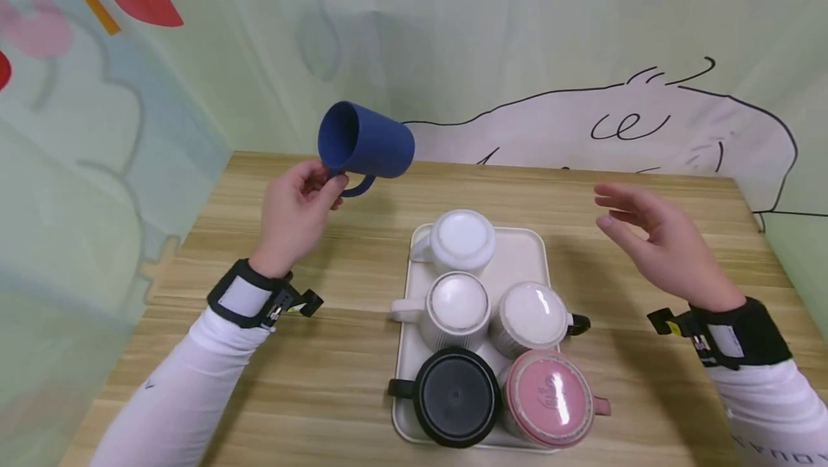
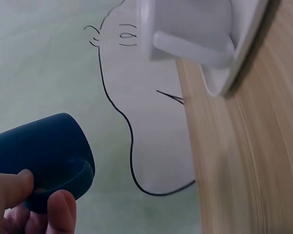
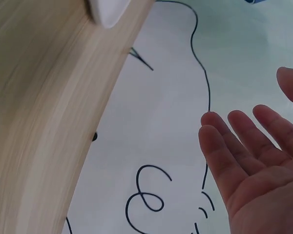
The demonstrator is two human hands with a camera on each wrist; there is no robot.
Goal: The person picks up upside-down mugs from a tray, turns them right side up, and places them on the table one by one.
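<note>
My left hand [image 1: 294, 215] pinches the handle of a blue mug [image 1: 382, 144], held in the air near the back left of the table. The mug lies on its side, its mouth facing left and its handle below. In the left wrist view, thumb and fingers close on the handle of the blue mug [image 2: 44, 151]. My right hand [image 1: 666, 248] hovers over the table's right side, holding nothing. Its fingers are extended and slightly bent, thumb apart, and the right wrist view shows the bare palm [image 3: 268, 185].
A white tray [image 1: 517, 251] on the wooden table [image 1: 310, 366] bears upside-down mugs: a white mug [image 1: 462, 241], a ribbed white mug [image 1: 456, 309], a black-handled white mug [image 1: 533, 316], a black mug [image 1: 457, 396] and a pink mug [image 1: 550, 399]. A printed cloth [image 1: 517, 29] hangs behind.
</note>
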